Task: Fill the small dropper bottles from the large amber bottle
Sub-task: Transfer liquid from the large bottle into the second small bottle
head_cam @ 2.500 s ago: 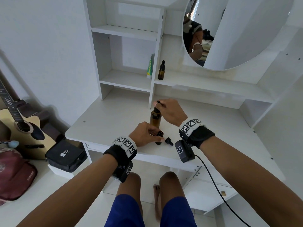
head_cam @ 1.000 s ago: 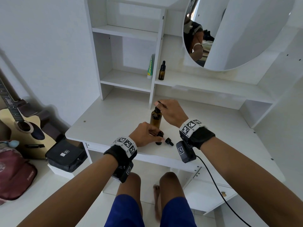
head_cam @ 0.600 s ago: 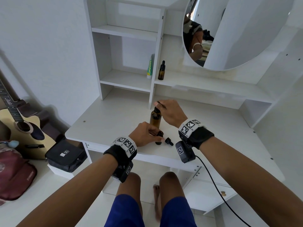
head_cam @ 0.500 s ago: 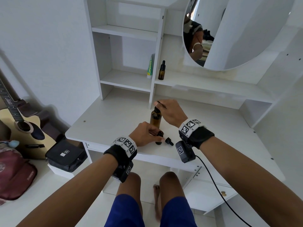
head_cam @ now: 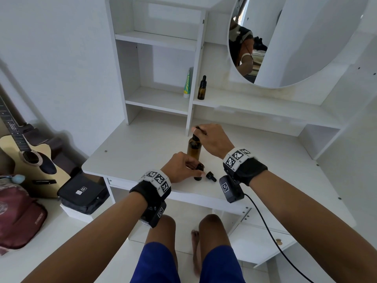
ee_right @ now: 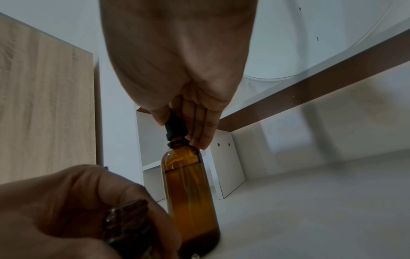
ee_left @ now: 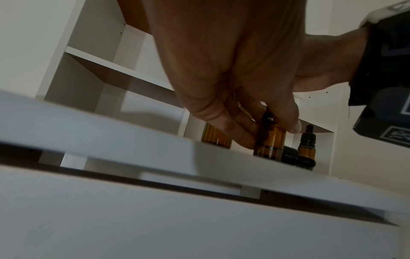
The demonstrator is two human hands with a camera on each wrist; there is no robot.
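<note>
The large amber bottle stands upright on the white desk. My right hand pinches the black dropper top that sits in the bottle's neck. In front of it stands a small amber dropper bottle with no cap, which my left hand grips around its body. A loose black dropper cap lies on the desk just right of it. Another small capped dropper bottle stands on the shelf behind.
A green and white tube stands on the left shelf compartment. A round mirror hangs at the upper right. A guitar, a black pouch and a maroon bag sit left of the desk. A black cable trails from my right wrist.
Almost nothing differs. My right hand stays on the dropper top at the large bottle's neck with only slight shifts up and down; my left hand keeps hold of the small bottle.
</note>
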